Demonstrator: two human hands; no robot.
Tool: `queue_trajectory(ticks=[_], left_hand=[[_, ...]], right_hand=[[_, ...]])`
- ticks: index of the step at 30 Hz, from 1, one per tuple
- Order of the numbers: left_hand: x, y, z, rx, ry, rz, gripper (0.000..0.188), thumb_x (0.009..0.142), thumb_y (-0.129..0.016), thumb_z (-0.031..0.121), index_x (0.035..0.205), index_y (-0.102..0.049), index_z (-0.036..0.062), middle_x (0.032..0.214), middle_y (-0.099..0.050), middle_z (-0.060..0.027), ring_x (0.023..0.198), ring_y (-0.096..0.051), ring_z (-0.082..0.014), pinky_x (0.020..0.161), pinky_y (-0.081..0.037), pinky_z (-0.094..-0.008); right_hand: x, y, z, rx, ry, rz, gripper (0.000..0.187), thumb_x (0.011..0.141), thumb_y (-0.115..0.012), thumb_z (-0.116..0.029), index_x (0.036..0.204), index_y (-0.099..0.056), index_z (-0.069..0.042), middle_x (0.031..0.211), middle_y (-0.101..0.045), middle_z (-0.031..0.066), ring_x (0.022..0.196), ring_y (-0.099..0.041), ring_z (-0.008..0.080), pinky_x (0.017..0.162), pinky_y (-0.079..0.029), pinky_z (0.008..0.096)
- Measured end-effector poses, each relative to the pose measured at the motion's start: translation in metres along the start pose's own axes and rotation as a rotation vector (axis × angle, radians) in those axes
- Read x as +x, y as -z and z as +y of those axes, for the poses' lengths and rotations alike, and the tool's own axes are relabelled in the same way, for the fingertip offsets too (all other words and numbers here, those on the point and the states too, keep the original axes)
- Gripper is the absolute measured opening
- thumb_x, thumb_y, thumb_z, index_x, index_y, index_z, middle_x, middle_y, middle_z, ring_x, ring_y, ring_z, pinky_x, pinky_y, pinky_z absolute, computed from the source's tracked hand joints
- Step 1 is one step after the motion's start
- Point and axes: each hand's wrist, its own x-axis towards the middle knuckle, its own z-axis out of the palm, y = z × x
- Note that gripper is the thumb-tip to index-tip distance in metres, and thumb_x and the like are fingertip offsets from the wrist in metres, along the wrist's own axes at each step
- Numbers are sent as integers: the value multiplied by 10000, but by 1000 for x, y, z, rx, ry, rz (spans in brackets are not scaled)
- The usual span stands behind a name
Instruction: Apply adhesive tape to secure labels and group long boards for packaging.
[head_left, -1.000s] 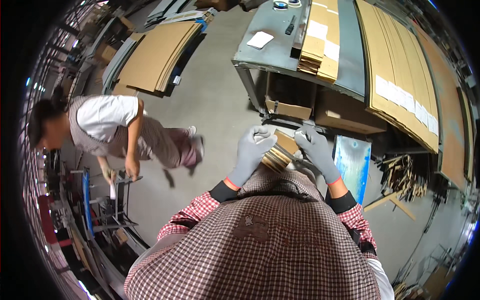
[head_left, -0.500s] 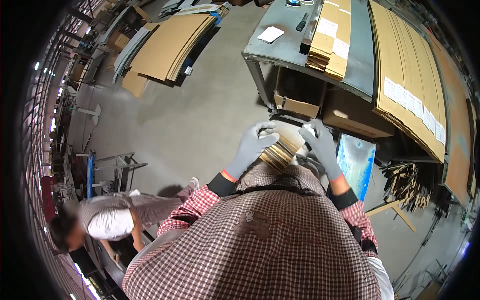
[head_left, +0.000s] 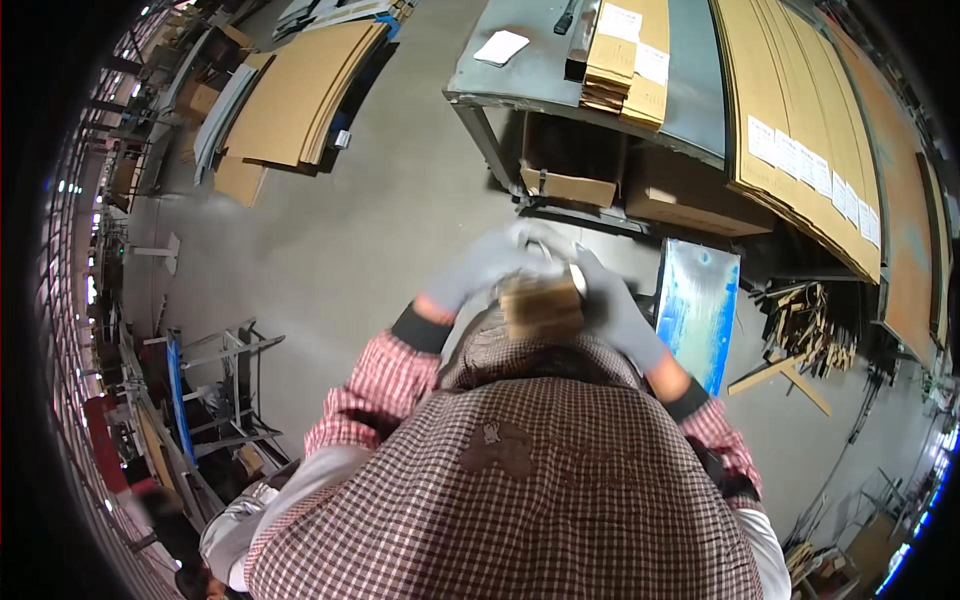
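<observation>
probably the likeliest trouble is a spill: the bundle of brown strips [head_left: 542,310] is held up on the wearer's side of the table [head_left: 694,75], and uneven finger pressure could let single strips slide out and drop to the floor [head_left: 420,150]. the grey-gloved left hand [head_left: 485,268] and right hand [head_left: 615,310] close in around the bundle, both blurred; i cannot tell how firmly either grips, or which bears the weight. the table's grey top carries long cardboard sheets [head_left: 805,130], a narrower cardboard pile [head_left: 638,30] and, near its left edge, some white paper [head_left: 501,47]. a box [head_left: 690,200] sits beneath it. on the table's near side are a blue-streaked panel [head_left: 697,310] and, farther right, scrap strips [head_left: 810,330]. well left of the table lie stacked boards [head_left: 300,90]; nearer the wearer, also left of it, is a metal frame [head_left: 230,390].
</observation>
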Motion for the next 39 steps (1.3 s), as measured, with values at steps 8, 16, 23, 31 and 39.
queue_trajectory(ticks=[8,16,23,31,39], left_hand=[[-1,10,59,333,-321,-85,239,885,-647,129,1075,-706,-3,1087,-688,-129,1026,-639,-230,935,-481,-339],[6,32,58,509,-557,-145,279,880,-639,246,1036,-701,23,983,-694,-162,919,-651,-304,823,-513,-370],[30,60,7,595,-241,-132,269,877,-668,185,1118,-682,65,979,-686,-131,880,-651,-268,789,-515,-353],[12,79,3,692,-216,-19,271,896,-618,319,1027,-685,91,847,-665,-130,741,-634,-310,700,-520,-391],[19,105,-6,521,-361,294,263,885,-640,276,991,-680,39,887,-675,-118,795,-641,-275,744,-521,-360]], right_hand=[[11,-2,-42,-61,49,7,1005,566,-913,-222,1386,-378,2,1184,-620,225,1087,-628,362,892,-515,399],[17,-3,-34,-340,-103,-38,580,804,-731,-178,1279,-453,5,1106,-631,250,1051,-633,381,840,-503,425],[36,1,12,-168,-91,25,542,774,-772,-192,1206,-490,-23,999,-670,210,920,-675,349,814,-518,393],[46,1,31,-121,-195,49,748,599,-899,-170,1201,-476,-32,1077,-622,77,980,-605,167,864,-504,313],[100,0,40,225,-180,-17,730,617,-881,-78,1219,-470,-45,1127,-608,58,1069,-584,160,956,-489,312]])
